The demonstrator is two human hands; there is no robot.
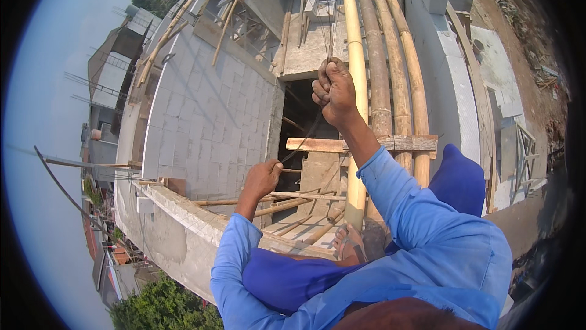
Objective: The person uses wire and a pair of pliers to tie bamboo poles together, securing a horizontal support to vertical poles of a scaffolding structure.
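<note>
My right hand (pixel 334 91) is raised in front of me, its fingers closed around thin dark wire (pixel 330 34). Several strands stick out above the fist, away from me. A darker length of the wire curves down from this fist to my left hand (pixel 264 179), which pinches it between thumb and fingers, lower and to the left. Just right of my right hand runs a pale yellow bamboo pole (pixel 354 43). Below that hand a short wooden beam (pixel 317 144) crosses under the poles.
More bamboo poles (pixel 379 68) run lengthwise on the right. A dark opening (pixel 296 101) drops between the beam and the block wall (pixel 207 110). My sandalled foot (pixel 349 244) stands beside the yellow pole. Loose bamboo sticks (pixel 284 207) lie below my left hand, near a concrete ledge (pixel 177 217).
</note>
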